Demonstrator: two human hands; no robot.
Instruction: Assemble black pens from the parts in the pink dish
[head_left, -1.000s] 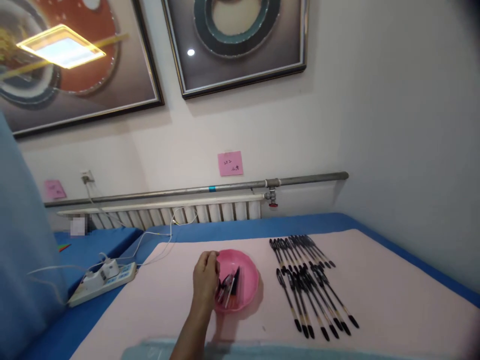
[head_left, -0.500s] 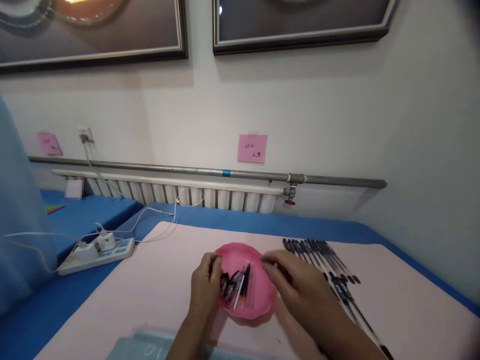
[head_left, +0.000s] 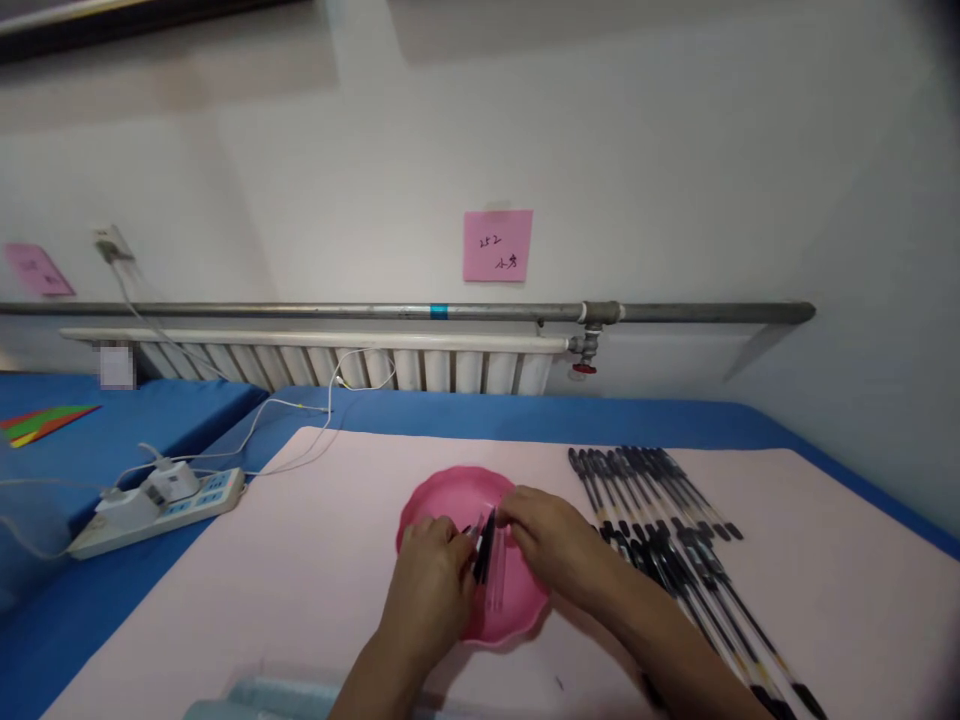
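Note:
A pink scalloped plate (head_left: 442,484) holds loose pen parts, among them clear pen barrels (head_left: 496,585) and a slim black piece (head_left: 486,548). Over the plate's left side, my left hand (head_left: 435,580) is closed, with fingertips among the parts. What it grips is hidden behind the fingers. My right hand (head_left: 559,545) reaches in from the right, thumb and fingers pinched by the upper ends of the barrels. Whether anything is in that pinch cannot be made out. To the right lie two rows of black-capped pens (head_left: 645,490), partly covered by my right forearm.
Pink paper (head_left: 315,520) covers the blue table (head_left: 525,410). A power strip (head_left: 202,505) with white chargers and cables stands at the left. Light-blue plastic (head_left: 277,695) lies at the near edge. Behind are a radiator (head_left: 442,370) and a pipe with a red valve (head_left: 584,369).
My view has tilted down. My left hand has moved from the plate's left rim in over the parts. My right hand has come closer to it, fingertips now at the barrels.

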